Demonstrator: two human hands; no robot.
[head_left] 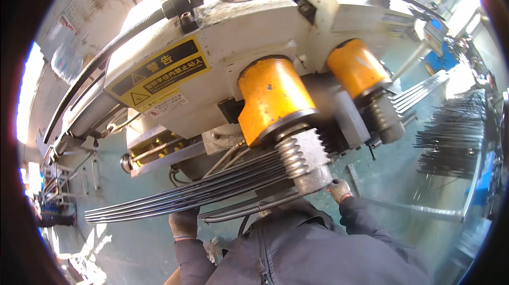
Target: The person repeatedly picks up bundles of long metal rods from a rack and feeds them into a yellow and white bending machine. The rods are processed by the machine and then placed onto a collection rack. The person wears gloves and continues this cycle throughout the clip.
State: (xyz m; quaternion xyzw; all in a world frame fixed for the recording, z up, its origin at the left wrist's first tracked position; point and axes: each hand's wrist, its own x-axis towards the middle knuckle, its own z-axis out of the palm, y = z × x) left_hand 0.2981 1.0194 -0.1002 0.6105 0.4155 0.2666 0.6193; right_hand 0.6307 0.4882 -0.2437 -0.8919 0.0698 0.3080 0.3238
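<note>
A row of several long, thin metal rods (pixel 185 195) runs from the lower left into a bending machine (pixel 212 68). They pass behind a ribbed steel die (pixel 305 158) below an orange cylinder (pixel 275 94). My left hand (pixel 184 224), in a pale glove with a dark front, is up against the underside of the rods; its fingers are hidden. Just right of the die's lower end, my gloved right hand (pixel 339 189) has its fingers curled. What they close on, if anything, is too small to tell. A spring-wrapped hose (pixel 254 210) crosses in front of my body.
A second orange cylinder (pixel 358 65) with its own ribbed die stands to the right. More rods (pixel 421 91) stick out beyond it. A large pile of thin rods (pixel 453 136) lies at the right, beside a metal rail (pixel 419 208). A black cable (pixel 132 33) arches over the machine.
</note>
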